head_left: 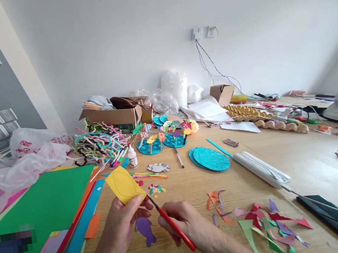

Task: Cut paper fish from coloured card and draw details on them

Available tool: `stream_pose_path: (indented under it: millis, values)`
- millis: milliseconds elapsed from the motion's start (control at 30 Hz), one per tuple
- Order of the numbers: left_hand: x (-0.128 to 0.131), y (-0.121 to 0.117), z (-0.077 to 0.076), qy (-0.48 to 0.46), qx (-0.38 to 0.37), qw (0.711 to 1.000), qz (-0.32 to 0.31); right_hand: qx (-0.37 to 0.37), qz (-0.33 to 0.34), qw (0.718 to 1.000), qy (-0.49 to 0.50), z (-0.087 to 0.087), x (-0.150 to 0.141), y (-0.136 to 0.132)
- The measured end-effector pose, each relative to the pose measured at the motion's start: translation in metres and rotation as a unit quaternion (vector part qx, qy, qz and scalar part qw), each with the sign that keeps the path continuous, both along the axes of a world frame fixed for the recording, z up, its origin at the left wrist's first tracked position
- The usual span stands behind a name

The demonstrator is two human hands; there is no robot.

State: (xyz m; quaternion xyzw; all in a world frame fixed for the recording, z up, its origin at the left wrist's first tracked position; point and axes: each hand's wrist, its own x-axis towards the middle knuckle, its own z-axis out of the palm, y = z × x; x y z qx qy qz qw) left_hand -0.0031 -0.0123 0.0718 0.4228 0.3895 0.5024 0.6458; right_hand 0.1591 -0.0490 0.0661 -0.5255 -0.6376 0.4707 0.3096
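Observation:
My left hand pinches the lower edge of a piece of yellow paper with a fish outline drawn on it. In my right hand is a pair of scissors with red handles. The blades point up and left, and their tips meet the paper's lower right corner. Below the paper, a purple fish cutout lies on the table between my hands. Just beyond the paper are a white fish cutout and a heap of small colored dots.
Stacked colored sheets cover the left side. Paper scraps, a white power strip and a dark tablet-like device are on the right. Further back are blue discs, a glue bottle and pipe cleaners.

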Motion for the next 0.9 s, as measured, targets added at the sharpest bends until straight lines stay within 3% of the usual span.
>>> stream_pose_path:
  millis: [900]
  values:
    - [-0.0012, 0.0030, 0.0010, -0.016, -0.024, 0.999, -0.030, -0.067, 0.012, 0.996, 0.059, -0.0027, 0.0006, 0.0012]
